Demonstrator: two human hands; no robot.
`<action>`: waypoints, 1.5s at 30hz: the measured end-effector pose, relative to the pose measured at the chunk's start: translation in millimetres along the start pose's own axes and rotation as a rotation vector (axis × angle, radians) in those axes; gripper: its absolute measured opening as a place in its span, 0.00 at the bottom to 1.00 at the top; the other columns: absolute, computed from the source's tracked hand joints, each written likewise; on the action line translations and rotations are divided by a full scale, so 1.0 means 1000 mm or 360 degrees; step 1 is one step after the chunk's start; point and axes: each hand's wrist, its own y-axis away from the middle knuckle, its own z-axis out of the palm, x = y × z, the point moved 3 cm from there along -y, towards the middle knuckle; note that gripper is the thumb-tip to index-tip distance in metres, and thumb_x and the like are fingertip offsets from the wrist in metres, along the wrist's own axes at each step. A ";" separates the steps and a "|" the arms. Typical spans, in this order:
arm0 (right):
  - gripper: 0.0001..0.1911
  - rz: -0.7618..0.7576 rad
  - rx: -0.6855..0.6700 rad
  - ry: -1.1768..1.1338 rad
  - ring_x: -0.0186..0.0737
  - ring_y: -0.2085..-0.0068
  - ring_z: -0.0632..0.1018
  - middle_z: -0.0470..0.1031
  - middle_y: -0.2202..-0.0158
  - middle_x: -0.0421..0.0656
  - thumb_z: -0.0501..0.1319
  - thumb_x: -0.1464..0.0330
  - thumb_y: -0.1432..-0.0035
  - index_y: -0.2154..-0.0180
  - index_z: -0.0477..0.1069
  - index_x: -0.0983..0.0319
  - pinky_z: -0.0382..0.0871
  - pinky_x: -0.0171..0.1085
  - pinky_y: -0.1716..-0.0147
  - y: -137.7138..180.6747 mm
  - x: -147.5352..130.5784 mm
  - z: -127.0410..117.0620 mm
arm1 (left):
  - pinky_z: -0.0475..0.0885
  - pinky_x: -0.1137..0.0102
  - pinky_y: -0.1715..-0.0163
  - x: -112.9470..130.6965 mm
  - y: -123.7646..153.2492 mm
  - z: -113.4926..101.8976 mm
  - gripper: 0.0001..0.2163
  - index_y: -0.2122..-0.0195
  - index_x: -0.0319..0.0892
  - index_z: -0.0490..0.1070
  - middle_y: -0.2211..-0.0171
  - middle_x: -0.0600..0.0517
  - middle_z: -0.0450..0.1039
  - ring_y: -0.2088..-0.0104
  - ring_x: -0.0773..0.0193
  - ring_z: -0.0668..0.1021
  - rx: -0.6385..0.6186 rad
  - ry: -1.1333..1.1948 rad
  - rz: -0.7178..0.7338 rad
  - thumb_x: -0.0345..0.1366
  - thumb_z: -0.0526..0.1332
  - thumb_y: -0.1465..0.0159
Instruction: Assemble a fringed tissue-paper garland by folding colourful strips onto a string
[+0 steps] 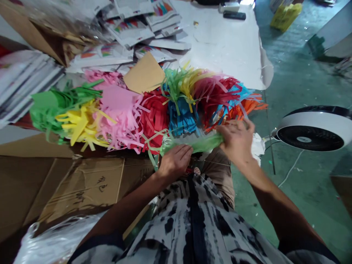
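Note:
A light green fringed paper bundle lies stretched between both hands at the table's near edge. My left hand is closed, pinching its left end. My right hand is curled round its right end. Just beyond them lies a heap of cut paper fringes in green, yellow, pink, red, blue and orange. A tan card piece rests on top of the heap.
Flattened cardboard boxes lie to the left. Printed packets are stacked behind, beside white sheet. A white and black fan stands on the green floor at right. A plastic bag sits bottom left.

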 end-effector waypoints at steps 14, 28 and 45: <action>0.25 -0.0450 -0.0166 -0.0532 0.54 0.44 0.79 0.81 0.42 0.47 0.62 0.70 0.34 0.37 0.72 0.55 0.72 0.56 0.43 0.033 -0.046 -0.050 | 0.80 0.57 0.42 0.000 0.003 0.007 0.15 0.40 0.39 0.75 0.44 0.42 0.81 0.42 0.53 0.82 -0.0165 0.0115 0.0036 0.28 0.58 0.27; 0.06 -0.0167 -0.0491 -0.0526 0.47 0.54 0.78 0.82 0.56 0.44 0.61 0.66 0.28 0.57 0.78 0.58 0.60 0.46 0.54 0.025 -0.038 -0.001 | 0.75 0.62 0.56 -0.032 0.006 -0.025 0.06 0.53 0.42 0.79 0.57 0.47 0.81 0.55 0.57 0.79 -0.0207 0.0285 -0.0381 0.34 0.62 0.27; 0.12 0.0184 -0.0489 -0.0331 0.48 0.61 0.77 0.83 0.66 0.43 0.62 0.60 0.29 0.65 0.76 0.58 0.59 0.44 0.57 0.010 -0.042 0.012 | 0.66 0.59 0.59 -0.046 -0.011 -0.020 0.07 0.65 0.42 0.75 0.66 0.49 0.78 0.60 0.54 0.75 -0.0322 0.0080 -0.0697 0.38 0.65 0.30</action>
